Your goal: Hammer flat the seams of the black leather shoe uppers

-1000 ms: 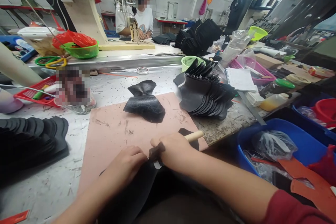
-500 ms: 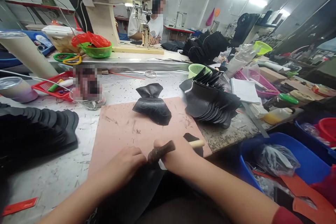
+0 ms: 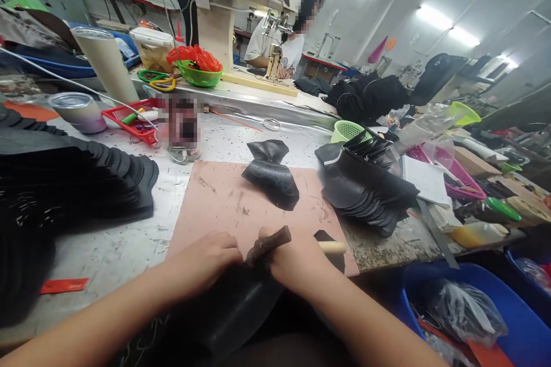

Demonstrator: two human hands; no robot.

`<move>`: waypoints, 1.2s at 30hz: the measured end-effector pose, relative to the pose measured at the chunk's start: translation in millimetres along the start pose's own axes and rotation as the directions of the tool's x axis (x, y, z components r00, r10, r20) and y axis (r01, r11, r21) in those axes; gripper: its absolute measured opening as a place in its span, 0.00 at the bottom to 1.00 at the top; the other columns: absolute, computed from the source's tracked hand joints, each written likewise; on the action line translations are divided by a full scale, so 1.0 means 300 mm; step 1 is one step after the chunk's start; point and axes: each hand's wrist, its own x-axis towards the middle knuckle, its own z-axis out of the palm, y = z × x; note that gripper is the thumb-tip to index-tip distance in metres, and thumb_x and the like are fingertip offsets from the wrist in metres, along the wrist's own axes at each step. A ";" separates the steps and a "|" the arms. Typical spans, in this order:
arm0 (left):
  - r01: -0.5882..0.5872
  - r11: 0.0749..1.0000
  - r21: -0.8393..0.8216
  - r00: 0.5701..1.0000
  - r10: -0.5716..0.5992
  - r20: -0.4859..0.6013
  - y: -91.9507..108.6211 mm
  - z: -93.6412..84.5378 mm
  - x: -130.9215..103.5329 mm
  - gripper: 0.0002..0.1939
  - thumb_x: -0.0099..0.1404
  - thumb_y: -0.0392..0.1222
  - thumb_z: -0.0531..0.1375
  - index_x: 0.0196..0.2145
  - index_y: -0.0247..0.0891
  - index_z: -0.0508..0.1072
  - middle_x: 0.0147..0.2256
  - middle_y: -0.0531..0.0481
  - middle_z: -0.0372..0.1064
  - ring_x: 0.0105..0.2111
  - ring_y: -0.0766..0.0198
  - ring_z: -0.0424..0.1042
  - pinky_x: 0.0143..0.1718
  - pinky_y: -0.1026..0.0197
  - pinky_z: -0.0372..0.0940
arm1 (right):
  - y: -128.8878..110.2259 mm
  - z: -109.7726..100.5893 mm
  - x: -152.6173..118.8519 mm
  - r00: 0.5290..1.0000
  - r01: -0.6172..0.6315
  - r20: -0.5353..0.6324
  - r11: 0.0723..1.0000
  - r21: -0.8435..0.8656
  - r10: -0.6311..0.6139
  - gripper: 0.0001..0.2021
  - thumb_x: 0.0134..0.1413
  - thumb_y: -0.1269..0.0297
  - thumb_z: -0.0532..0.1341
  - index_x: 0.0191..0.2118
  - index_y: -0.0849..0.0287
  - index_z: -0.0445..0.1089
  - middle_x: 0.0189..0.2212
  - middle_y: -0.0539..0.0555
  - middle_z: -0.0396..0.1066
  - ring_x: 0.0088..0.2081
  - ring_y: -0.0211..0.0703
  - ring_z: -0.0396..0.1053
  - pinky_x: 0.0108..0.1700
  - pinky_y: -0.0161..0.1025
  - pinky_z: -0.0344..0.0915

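My right hand (image 3: 299,261) is closed around a hammer (image 3: 270,245), its dark head pointing toward my left hand and its pale wooden handle sticking out to the right. My left hand (image 3: 210,255) has its fingers bent down on the edge of a black leather piece (image 3: 241,307), which hangs over the near side toward my lap. The hammer head is right over that edge, close to the left fingertips. Ahead, a shaped black leather piece (image 3: 271,180) rests on the pink board (image 3: 215,200). A small dark scrap (image 3: 325,236) lies under the hammer handle.
Stacks of black leather pieces stand at left (image 3: 107,183) and right (image 3: 370,189). Behind are a red basket (image 3: 148,135), a green bowl (image 3: 202,75) and a sewing machine (image 3: 215,23). A person (image 3: 258,46) sits beyond. A blue bin (image 3: 482,309) is below right.
My view has turned a little to the left, so the bench things sit farther right. More of the leather piece's surface shows under my hands; both hands keep nearly the same hold.
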 end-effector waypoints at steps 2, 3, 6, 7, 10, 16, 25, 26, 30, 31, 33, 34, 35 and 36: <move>-0.028 1.000 -0.006 0.999 0.027 -0.027 -0.002 0.000 -0.005 0.14 0.61 0.27 0.49 0.35 0.40 0.72 0.33 0.50 0.67 0.34 0.65 0.65 0.37 0.63 0.59 | -0.006 -0.002 0.001 0.999 0.015 0.034 0.999 0.038 -0.016 0.10 0.46 0.70 0.52 0.34 0.55 0.68 0.25 0.50 0.71 0.25 0.38 0.65 0.24 0.35 0.47; -0.040 0.999 0.014 0.999 0.040 -0.034 -0.003 0.000 -0.008 0.14 0.61 0.27 0.49 0.35 0.40 0.72 0.32 0.51 0.67 0.34 0.64 0.64 0.37 0.63 0.59 | -0.008 -0.004 0.003 0.998 0.016 0.065 0.999 0.032 -0.019 0.09 0.46 0.70 0.53 0.33 0.56 0.68 0.26 0.50 0.71 0.26 0.38 0.65 0.24 0.34 0.47; -0.038 0.997 0.066 0.998 0.041 -0.041 -0.006 0.001 -0.020 0.14 0.59 0.26 0.50 0.34 0.41 0.72 0.31 0.51 0.66 0.33 0.64 0.63 0.35 0.63 0.58 | -0.012 -0.009 0.012 0.997 -0.023 0.080 1.000 -0.012 0.024 0.08 0.46 0.69 0.53 0.32 0.56 0.69 0.27 0.51 0.71 0.26 0.39 0.65 0.25 0.34 0.48; -0.031 0.998 0.057 0.998 0.034 -0.046 -0.008 0.003 -0.025 0.14 0.59 0.26 0.51 0.34 0.40 0.71 0.31 0.51 0.66 0.32 0.64 0.63 0.35 0.63 0.58 | -0.015 -0.009 0.017 0.997 -0.038 0.061 0.999 -0.010 0.038 0.09 0.47 0.69 0.53 0.33 0.56 0.69 0.27 0.51 0.71 0.26 0.38 0.65 0.25 0.34 0.48; -0.035 0.999 0.030 0.997 0.037 -0.072 -0.017 0.007 -0.035 0.13 0.59 0.26 0.50 0.33 0.38 0.71 0.31 0.51 0.66 0.32 0.64 0.63 0.35 0.64 0.58 | -0.030 -0.011 0.028 0.998 0.008 0.058 0.999 0.033 -0.010 0.09 0.48 0.70 0.53 0.35 0.56 0.68 0.28 0.51 0.71 0.27 0.37 0.65 0.25 0.33 0.48; -0.028 1.000 0.008 0.998 0.028 -0.062 -0.039 0.003 -0.047 0.14 0.59 0.26 0.50 0.32 0.39 0.71 0.31 0.51 0.66 0.32 0.65 0.63 0.35 0.64 0.58 | -0.063 -0.018 0.043 0.995 0.014 0.102 0.996 -0.092 -0.004 0.09 0.48 0.69 0.53 0.35 0.55 0.68 0.27 0.51 0.72 0.28 0.41 0.67 0.26 0.35 0.50; 0.002 0.999 0.035 0.994 0.002 -0.107 -0.046 -0.002 -0.082 0.14 0.57 0.25 0.51 0.31 0.40 0.72 0.30 0.52 0.65 0.30 0.66 0.63 0.31 0.66 0.57 | -0.088 -0.012 0.061 0.992 0.065 0.109 0.995 -0.079 -0.056 0.10 0.49 0.68 0.53 0.37 0.54 0.67 0.29 0.51 0.71 0.30 0.40 0.67 0.27 0.34 0.51; -0.006 0.999 0.034 0.994 0.010 -0.111 -0.048 -0.001 -0.087 0.14 0.57 0.25 0.51 0.31 0.40 0.72 0.29 0.52 0.65 0.30 0.65 0.63 0.31 0.66 0.57 | -0.091 -0.009 0.063 0.992 0.071 0.107 0.995 -0.073 -0.063 0.10 0.48 0.68 0.53 0.37 0.54 0.67 0.29 0.50 0.71 0.30 0.40 0.67 0.26 0.34 0.51; -0.049 0.995 0.086 0.987 0.061 -0.146 -0.058 0.002 -0.110 0.14 0.56 0.25 0.52 0.33 0.41 0.72 0.30 0.52 0.66 0.31 0.64 0.63 0.33 0.65 0.57 | -0.109 0.001 0.069 0.988 0.110 0.119 0.984 -0.141 -0.094 0.08 0.46 0.70 0.53 0.33 0.55 0.67 0.26 0.51 0.71 0.28 0.41 0.67 0.26 0.36 0.50; -0.050 0.995 0.083 0.986 0.063 -0.156 -0.059 0.002 -0.115 0.14 0.57 0.25 0.51 0.33 0.41 0.71 0.30 0.52 0.66 0.31 0.65 0.63 0.34 0.65 0.57 | -0.114 0.002 0.071 0.990 0.105 0.111 0.983 -0.148 -0.089 0.08 0.46 0.69 0.53 0.33 0.54 0.67 0.25 0.51 0.71 0.28 0.41 0.67 0.26 0.36 0.50; -0.058 0.995 0.080 0.984 0.070 -0.165 -0.061 0.000 -0.122 0.14 0.59 0.25 0.50 0.32 0.39 0.70 0.30 0.52 0.66 0.31 0.65 0.63 0.34 0.65 0.57 | -0.126 0.001 0.075 0.990 0.101 0.108 0.986 -0.132 -0.087 0.09 0.47 0.69 0.53 0.34 0.53 0.67 0.26 0.50 0.71 0.27 0.41 0.67 0.25 0.35 0.50; -0.067 0.994 0.092 0.983 0.081 -0.162 -0.063 -0.001 -0.124 0.13 0.59 0.26 0.50 0.31 0.39 0.70 0.29 0.52 0.66 0.31 0.65 0.63 0.34 0.65 0.57 | -0.132 -0.001 0.077 0.989 0.107 0.119 0.987 -0.120 -0.093 0.09 0.46 0.68 0.53 0.35 0.53 0.67 0.26 0.50 0.71 0.27 0.41 0.67 0.25 0.35 0.50; -0.078 0.991 0.112 0.983 0.095 -0.156 -0.064 -0.003 -0.125 0.12 0.59 0.26 0.50 0.30 0.38 0.70 0.29 0.52 0.66 0.31 0.65 0.63 0.34 0.64 0.57 | -0.138 -0.004 0.080 0.985 0.118 0.139 0.986 -0.120 -0.101 0.09 0.45 0.69 0.54 0.35 0.53 0.67 0.26 0.50 0.71 0.27 0.41 0.67 0.25 0.35 0.50; -0.085 0.987 0.137 0.982 0.106 -0.153 -0.066 -0.004 -0.126 0.11 0.59 0.26 0.50 0.29 0.37 0.69 0.28 0.51 0.66 0.30 0.64 0.62 0.34 0.63 0.57 | -0.142 -0.008 0.083 0.982 0.131 0.155 0.983 -0.130 -0.110 0.10 0.44 0.70 0.54 0.34 0.54 0.67 0.26 0.50 0.71 0.27 0.41 0.67 0.25 0.35 0.50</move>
